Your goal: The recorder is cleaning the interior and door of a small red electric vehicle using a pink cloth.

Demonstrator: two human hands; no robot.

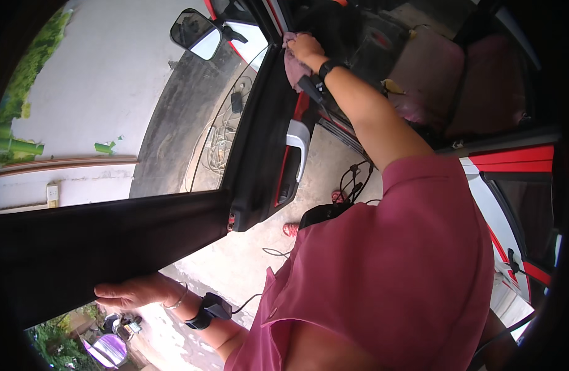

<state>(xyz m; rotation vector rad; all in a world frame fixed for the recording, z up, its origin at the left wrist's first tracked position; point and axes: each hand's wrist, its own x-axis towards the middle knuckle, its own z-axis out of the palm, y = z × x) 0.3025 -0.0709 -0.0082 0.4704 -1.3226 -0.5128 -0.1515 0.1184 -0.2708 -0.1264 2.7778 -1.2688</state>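
Observation:
A pink cloth is bunched in my right hand, which presses it against the black inner door panel near the window's front corner. A black wristband is on that arm. My left hand rests against the edge of the black door frame, its thumb and fingers at the rim; some fingers are hidden behind it. A bangle and a strapped-on black device with a cable sit on that forearm. Between the hands lie the door's window glass and the light grey door pull.
Beyond the open door are a side mirror, a coiled cable and a white wall. The vehicle's seat is at upper right, a red and white body panel at right. Black cables hang near my feet.

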